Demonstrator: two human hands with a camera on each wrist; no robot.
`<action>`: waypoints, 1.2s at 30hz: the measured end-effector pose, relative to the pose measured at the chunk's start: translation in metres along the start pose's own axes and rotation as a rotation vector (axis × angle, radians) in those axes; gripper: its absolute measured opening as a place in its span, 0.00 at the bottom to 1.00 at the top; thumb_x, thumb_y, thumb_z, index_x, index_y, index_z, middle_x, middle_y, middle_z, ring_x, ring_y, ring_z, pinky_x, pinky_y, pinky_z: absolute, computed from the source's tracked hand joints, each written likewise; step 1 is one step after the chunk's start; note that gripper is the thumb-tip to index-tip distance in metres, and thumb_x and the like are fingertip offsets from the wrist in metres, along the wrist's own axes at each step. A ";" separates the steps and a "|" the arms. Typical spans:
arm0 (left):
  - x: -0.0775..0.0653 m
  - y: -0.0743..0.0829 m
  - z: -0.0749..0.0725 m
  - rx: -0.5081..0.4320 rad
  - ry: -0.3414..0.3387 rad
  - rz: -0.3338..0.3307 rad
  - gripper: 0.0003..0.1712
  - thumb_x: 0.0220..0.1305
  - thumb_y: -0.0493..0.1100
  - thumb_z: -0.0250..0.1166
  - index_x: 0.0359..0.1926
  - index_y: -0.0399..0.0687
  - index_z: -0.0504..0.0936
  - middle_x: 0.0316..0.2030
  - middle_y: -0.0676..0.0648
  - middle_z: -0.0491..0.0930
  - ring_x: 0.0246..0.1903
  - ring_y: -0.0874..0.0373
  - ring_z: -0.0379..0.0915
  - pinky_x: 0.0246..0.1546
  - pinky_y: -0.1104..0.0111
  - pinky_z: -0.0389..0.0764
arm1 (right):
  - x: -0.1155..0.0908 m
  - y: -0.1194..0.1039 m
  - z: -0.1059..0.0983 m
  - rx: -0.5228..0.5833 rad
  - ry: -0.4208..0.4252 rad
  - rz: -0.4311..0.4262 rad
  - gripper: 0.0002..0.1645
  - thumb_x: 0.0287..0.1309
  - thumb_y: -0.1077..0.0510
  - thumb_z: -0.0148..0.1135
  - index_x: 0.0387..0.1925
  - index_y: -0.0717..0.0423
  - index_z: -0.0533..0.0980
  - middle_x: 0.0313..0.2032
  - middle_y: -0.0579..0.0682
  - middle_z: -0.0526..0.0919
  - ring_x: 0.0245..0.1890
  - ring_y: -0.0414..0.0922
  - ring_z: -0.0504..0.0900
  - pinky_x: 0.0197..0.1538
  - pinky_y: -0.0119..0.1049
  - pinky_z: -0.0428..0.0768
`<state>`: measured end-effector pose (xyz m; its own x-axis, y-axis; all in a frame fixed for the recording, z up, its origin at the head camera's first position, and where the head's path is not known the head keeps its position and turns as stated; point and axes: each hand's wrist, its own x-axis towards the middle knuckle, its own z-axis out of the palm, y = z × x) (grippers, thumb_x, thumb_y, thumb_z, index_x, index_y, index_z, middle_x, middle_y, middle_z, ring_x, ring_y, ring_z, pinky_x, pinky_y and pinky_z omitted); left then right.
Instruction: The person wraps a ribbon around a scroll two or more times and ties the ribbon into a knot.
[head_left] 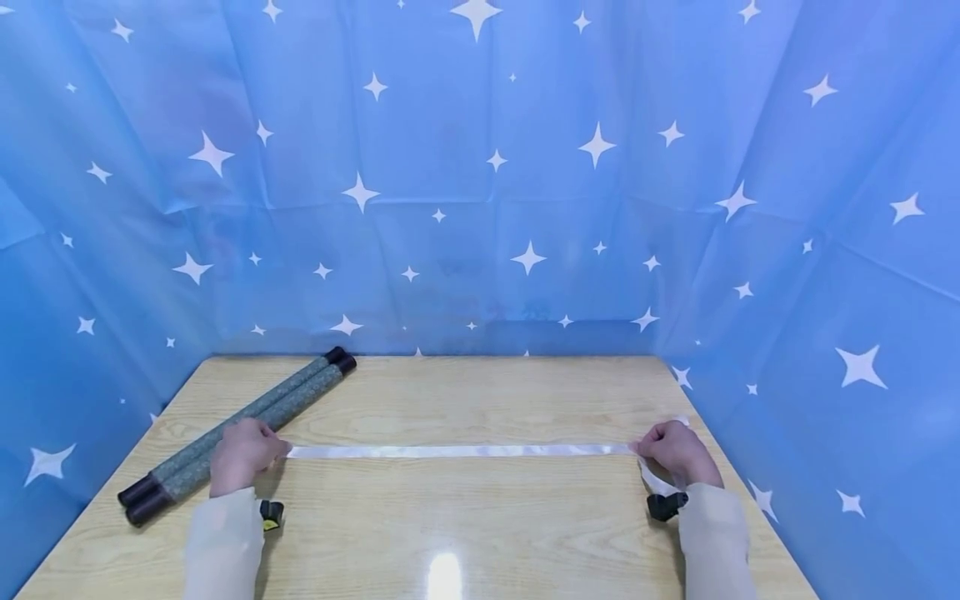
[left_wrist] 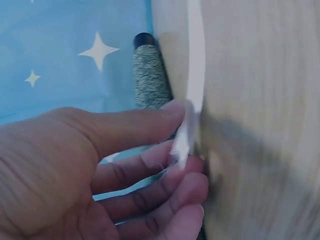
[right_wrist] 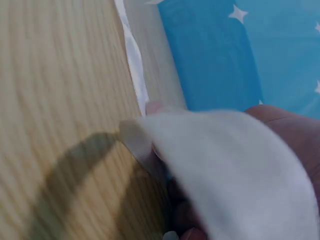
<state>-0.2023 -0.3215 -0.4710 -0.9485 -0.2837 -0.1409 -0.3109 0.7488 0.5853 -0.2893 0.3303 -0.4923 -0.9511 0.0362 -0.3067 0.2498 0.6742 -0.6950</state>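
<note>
A white satin ribbon (head_left: 457,451) stretches straight across the table between my two hands. My left hand (head_left: 246,454) pinches its left end between thumb and fingers; in the left wrist view the short end of the ribbon (left_wrist: 196,60) pokes out past the thumb. At the other side my right hand (head_left: 678,452) pinches the ribbon farther along, and a loose length curls down beneath that hand. Close to the right wrist camera, this loose ribbon (right_wrist: 225,165) covers much of the right hand's fingers.
Two grey-green rolls (head_left: 247,421) with dark ends lie side by side, slanting across the left of the wooden table (head_left: 465,533), partly behind the left hand. A blue curtain (head_left: 450,167) with white stars surrounds the table's back and sides.
</note>
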 end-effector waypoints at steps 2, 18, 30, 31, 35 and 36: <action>-0.003 0.002 -0.002 0.008 0.022 0.013 0.16 0.63 0.48 0.66 0.26 0.40 0.80 0.18 0.46 0.76 0.16 0.54 0.68 0.17 0.62 0.70 | -0.002 0.001 0.001 -0.016 0.010 -0.006 0.16 0.64 0.52 0.64 0.29 0.61 0.73 0.22 0.52 0.75 0.17 0.43 0.69 0.23 0.36 0.71; 0.029 0.012 -0.021 0.114 0.078 0.298 0.64 0.55 0.70 0.66 0.74 0.28 0.52 0.64 0.17 0.50 0.60 0.19 0.44 0.47 0.31 0.64 | -0.005 0.003 0.005 -0.123 0.042 -0.063 0.15 0.65 0.52 0.63 0.29 0.59 0.74 0.26 0.53 0.76 0.23 0.46 0.72 0.27 0.38 0.72; 0.063 0.001 -0.016 0.273 -0.046 0.361 0.68 0.50 0.66 0.72 0.75 0.27 0.49 0.64 0.18 0.51 0.61 0.20 0.44 0.48 0.32 0.66 | -0.006 0.001 0.001 -0.242 0.055 -0.123 0.16 0.66 0.52 0.61 0.27 0.58 0.73 0.26 0.51 0.75 0.24 0.46 0.72 0.29 0.37 0.70; 0.065 0.001 -0.016 0.289 -0.056 0.352 0.68 0.50 0.66 0.72 0.75 0.27 0.49 0.65 0.18 0.51 0.61 0.20 0.45 0.49 0.32 0.66 | -0.005 0.001 0.001 -0.259 0.055 -0.130 0.16 0.67 0.52 0.61 0.27 0.58 0.73 0.26 0.51 0.75 0.24 0.46 0.72 0.30 0.37 0.70; 0.070 0.001 -0.017 0.357 -0.091 0.319 0.68 0.51 0.67 0.71 0.75 0.25 0.48 0.64 0.17 0.52 0.61 0.20 0.46 0.50 0.33 0.65 | -0.005 -0.002 0.002 -0.306 0.068 -0.151 0.17 0.67 0.51 0.60 0.26 0.57 0.73 0.26 0.50 0.75 0.25 0.46 0.72 0.30 0.38 0.70; 0.071 0.002 -0.018 0.377 -0.099 0.316 0.68 0.52 0.67 0.70 0.74 0.24 0.48 0.64 0.17 0.52 0.61 0.19 0.47 0.50 0.33 0.66 | -0.005 -0.002 0.002 -0.313 0.073 -0.155 0.16 0.66 0.51 0.60 0.26 0.57 0.73 0.26 0.50 0.75 0.25 0.46 0.72 0.30 0.38 0.70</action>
<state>-0.2694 -0.3509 -0.4660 -0.9954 0.0365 -0.0890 0.0097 0.9584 0.2853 -0.2847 0.3273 -0.4907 -0.9867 -0.0391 -0.1581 0.0447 0.8686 -0.4934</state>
